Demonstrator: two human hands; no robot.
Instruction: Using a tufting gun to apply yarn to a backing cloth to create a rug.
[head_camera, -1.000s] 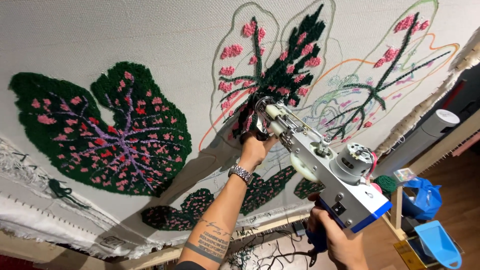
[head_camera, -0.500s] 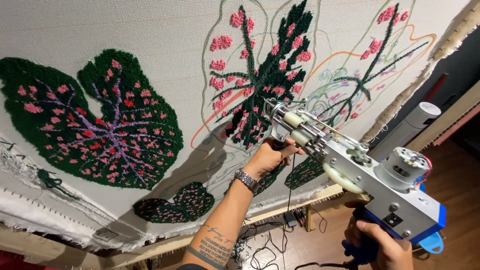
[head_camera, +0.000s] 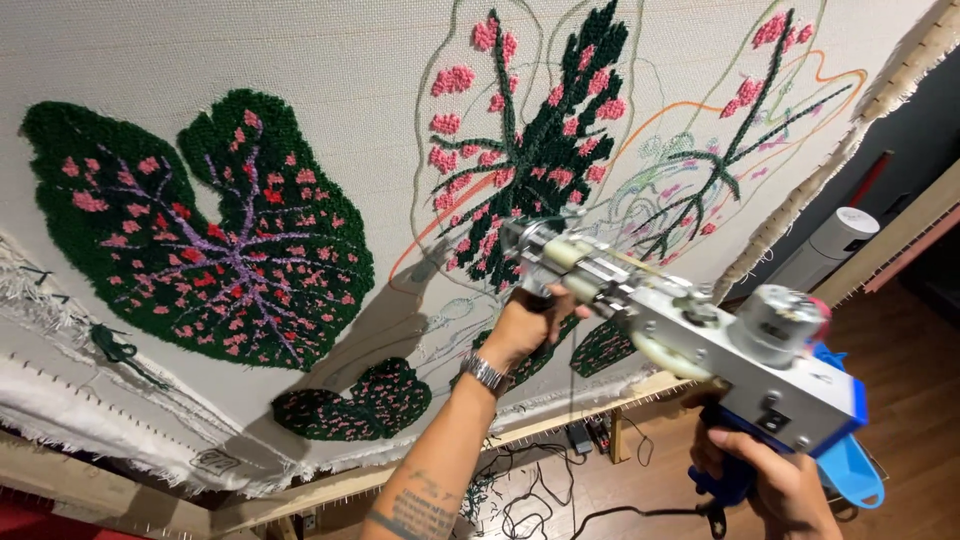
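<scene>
Head view: the silver-and-blue metal tufting gun (head_camera: 700, 340) points its needle end at the stretched white backing cloth (head_camera: 300, 90), just right of the dark green tufted leaf with pink spots (head_camera: 545, 170). The left hand (head_camera: 525, 325) has its grip wrapped round the gun's front handle, and the right hand (head_camera: 765, 480) is clenched on the blue rear handle. Left of the gun lies a large finished green leaf with purple veins (head_camera: 200, 230).
</scene>
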